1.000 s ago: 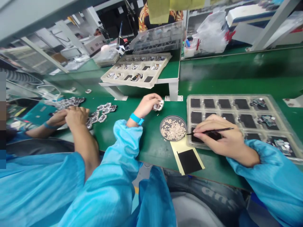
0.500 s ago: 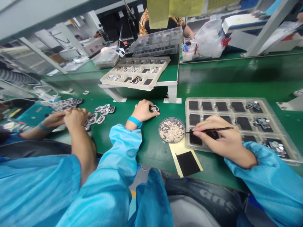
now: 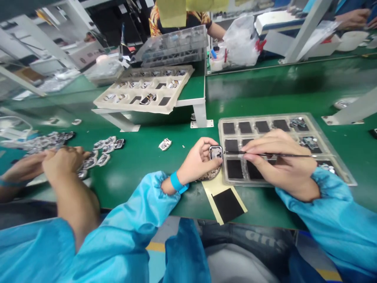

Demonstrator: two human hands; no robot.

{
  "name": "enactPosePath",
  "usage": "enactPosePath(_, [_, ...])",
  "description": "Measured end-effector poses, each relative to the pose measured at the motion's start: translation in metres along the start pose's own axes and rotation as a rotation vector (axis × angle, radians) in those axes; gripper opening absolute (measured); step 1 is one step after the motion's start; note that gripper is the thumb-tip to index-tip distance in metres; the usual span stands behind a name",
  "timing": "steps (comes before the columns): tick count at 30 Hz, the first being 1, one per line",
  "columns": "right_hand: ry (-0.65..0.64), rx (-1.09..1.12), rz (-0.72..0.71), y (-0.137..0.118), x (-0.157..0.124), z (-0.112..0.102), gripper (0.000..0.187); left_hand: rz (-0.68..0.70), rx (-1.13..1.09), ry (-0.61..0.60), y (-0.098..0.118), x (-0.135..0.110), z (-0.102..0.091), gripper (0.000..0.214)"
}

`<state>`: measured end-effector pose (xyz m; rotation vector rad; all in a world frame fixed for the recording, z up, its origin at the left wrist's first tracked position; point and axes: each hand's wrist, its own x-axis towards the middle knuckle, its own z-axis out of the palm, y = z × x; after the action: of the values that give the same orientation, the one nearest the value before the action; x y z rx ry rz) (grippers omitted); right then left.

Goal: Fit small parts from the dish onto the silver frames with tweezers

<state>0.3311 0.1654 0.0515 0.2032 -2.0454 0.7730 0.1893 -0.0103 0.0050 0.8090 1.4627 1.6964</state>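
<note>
My left hand (image 3: 200,158) pinches a small smartwatch case (image 3: 216,152) between thumb and fingers, its open inside facing me. Beneath that hand, mostly hidden, is a round dish (image 3: 212,175) of tiny pale pieces. In my right hand (image 3: 278,161) I hold slim dark tweezers (image 3: 290,155) like a pen, almost level. Their tip points left, close to the case's right edge; whether it touches I cannot tell. Another pale watch case (image 3: 165,144) lies on the green table left of my hand. The clear compartment tray (image 3: 226,184) sits under my right hand, with circuit parts (image 3: 308,142) in its right-hand pockets.
A black square sheet (image 3: 230,205) on yellow paper lies at the front edge. Behind, a raised stand (image 3: 200,112) carries a pale parts tray (image 3: 101,105). At left, a co-worker's hands (image 3: 63,159) work near several watch cases (image 3: 108,143). Another person sits opposite.
My left hand has come toward me and right, bringing a watch case over the dish beside the tweezers. A watch case shows where that hand was. The view has shifted right.
</note>
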Motion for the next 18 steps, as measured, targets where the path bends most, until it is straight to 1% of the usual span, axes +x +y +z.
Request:
enactPosePath(2, [-0.001, -0.034, -0.032, 0.001, -0.003, 0.004, 0.018, 0.038, 0.039, 0.067, -0.005, -0.001, 0.0, 0.034])
enactPosePath(4, [-0.027, -0.065, -0.037, 0.002, -0.005, 0.008, 0.017, 0.037, 0.082, 0.109, -0.008, -0.001, 0.0, 0.027])
enactPosePath(10, [-0.112, -0.02, -0.039, 0.009, -0.011, 0.015, 0.013, -0.03, 0.113, 0.15, -0.01, -0.004, 0.003, 0.028])
enactPosePath(14, [-0.159, -0.013, -0.028, 0.014, -0.014, 0.017, 0.014, -0.031, 0.121, 0.157, -0.008, -0.004, 0.003, 0.028])
enactPosePath(18, [-0.162, 0.005, -0.037, 0.015, -0.015, 0.017, 0.017, -0.029, 0.134, 0.16, -0.007, -0.003, 0.003, 0.027])
